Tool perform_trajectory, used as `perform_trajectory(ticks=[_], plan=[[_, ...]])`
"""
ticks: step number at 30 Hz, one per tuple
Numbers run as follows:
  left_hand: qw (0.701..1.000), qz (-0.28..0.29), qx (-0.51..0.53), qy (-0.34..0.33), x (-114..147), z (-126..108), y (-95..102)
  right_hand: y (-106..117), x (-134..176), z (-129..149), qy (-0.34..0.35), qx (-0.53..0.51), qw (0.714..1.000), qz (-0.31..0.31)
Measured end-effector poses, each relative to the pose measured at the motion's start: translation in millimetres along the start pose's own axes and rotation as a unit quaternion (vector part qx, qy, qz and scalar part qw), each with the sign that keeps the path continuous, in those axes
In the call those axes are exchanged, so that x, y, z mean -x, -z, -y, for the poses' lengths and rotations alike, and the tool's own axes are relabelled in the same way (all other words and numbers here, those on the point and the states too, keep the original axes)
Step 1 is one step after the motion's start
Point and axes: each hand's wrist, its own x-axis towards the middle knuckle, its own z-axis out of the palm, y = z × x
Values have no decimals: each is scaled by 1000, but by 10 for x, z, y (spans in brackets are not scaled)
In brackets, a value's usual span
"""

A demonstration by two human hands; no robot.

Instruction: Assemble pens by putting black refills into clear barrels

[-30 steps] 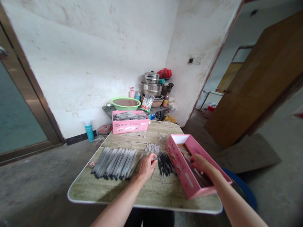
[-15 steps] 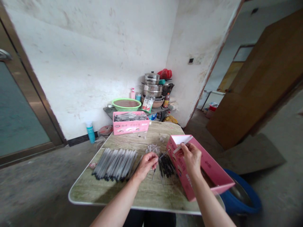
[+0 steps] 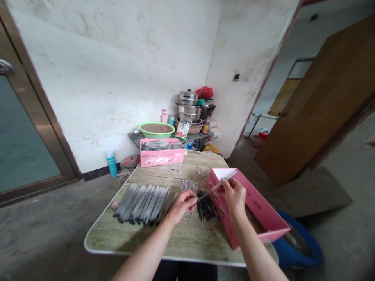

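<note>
1. Right hand [image 3: 238, 197]: thumb and fingertips grasp a slim, translucent whitish plastic tube [image 3: 233, 175], held above the near side of an open, oblong pink cardboard box [image 3: 227, 218] with a white-lined far end.
2. Left hand [image 3: 183, 206]: thumb and fingers are pinched together on one end of a thin, straight, greyish stick [image 3: 202, 196], over the table.
3. The key relation: tube and stick lie roughly along one slanting line, rising from the left hand toward the far right. The tube's lower end faces the left hand and lies nearer the right; whether the stick's tip is already inside it, I cannot tell.
4. Just beyond and right of the left hand, a loose heap of thin black-and-clear sticks [image 3: 206, 208] lies beside the box; behind it sits a little mound of small, frosted, translucent pieces [image 3: 189, 184].
5. Left of the left hand, glossy clear tubes with black ends [image 3: 142, 201] lie side by side, black ends toward the person.
6. All this rests on a wood-grain tabletop with a pale rim [image 3: 137, 244]; at its far edge, a second pink printed cardboard box [image 3: 161, 158] is heaped with similar slender tubes.
</note>
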Motion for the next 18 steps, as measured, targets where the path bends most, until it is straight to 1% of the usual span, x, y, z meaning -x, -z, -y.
perform_trajectory(ticks=[3,6,10,14,16,18], plan=[[1000,-9,-3,0,-4,0,-11,-39,38,-15,-18,-22,999,16],[1000,-17,4,-1,-1,-19,-27,-119,117,-42,-56,-42,996,51],[999,-6,34,14,21,-58,-43,-273,235,-133,-110,-56,988,97],[996,28,69,39,42,-65,-45,-399,302,-223,-177,-67,968,165],[996,21,71,42,40,-53,-44,-434,314,-239,-208,-76,954,200],[997,-1,63,41,31,-38,-43,-452,320,-237,-228,-86,942,229]])
